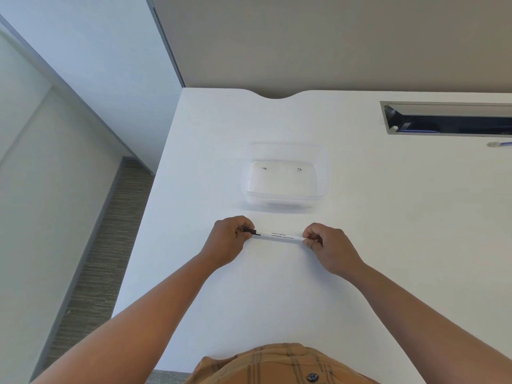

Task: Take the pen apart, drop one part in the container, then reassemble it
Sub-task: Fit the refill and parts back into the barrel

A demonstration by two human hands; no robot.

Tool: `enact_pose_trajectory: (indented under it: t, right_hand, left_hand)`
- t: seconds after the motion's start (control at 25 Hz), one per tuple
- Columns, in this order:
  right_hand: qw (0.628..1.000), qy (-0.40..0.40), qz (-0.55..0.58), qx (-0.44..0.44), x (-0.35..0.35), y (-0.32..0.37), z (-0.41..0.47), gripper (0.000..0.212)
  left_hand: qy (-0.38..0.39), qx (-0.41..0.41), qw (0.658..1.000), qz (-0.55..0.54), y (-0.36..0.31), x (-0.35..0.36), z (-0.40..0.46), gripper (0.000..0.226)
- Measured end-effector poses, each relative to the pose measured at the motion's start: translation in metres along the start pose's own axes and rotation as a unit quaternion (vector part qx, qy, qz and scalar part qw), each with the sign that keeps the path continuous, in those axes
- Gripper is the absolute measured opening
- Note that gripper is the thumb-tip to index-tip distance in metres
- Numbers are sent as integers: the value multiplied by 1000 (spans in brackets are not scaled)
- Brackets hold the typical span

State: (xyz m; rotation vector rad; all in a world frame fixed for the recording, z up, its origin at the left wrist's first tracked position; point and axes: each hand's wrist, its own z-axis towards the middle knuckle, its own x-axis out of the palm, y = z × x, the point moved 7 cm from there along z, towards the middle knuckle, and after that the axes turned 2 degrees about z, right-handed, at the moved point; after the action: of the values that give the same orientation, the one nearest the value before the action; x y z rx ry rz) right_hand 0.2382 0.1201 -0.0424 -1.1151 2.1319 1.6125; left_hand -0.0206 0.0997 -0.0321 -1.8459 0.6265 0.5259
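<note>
A white pen (281, 236) with black print and a black clip end lies level between both hands, just above the white table (277, 295). My left hand (230, 239) pinches the black end, fingers closed around it. My right hand (327, 245) grips the opposite white end. A clear plastic container (285, 173) stands a short way beyond the pen, with nothing visible inside it.
A metal-framed cable slot (446, 117) is set into the table at the far right. A second pen (500, 144) lies just in front of it. The table's left edge drops to a carpeted floor (105, 245).
</note>
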Motion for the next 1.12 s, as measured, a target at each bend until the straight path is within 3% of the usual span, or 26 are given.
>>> enact_pose_trajectory:
  t: [0.16, 0.32, 0.92, 1.12]
  right_hand:
    - [992, -22, -114, -58, 3, 6, 3, 8]
    - [985, -29, -151, -78, 5, 4, 6, 9]
    - [983, -49, -153, -93, 8, -5, 4, 18]
    - [977, -79, -151, -126, 3, 2, -1, 24]
  left_hand:
    - [5, 24, 999, 40, 1, 5, 3, 17]
    - [2, 56, 997, 60, 1, 7, 7, 18]
    - [-4, 83, 993, 78, 4, 10, 8, 21]
    - [-42, 107, 989, 98, -1, 4, 3, 21]
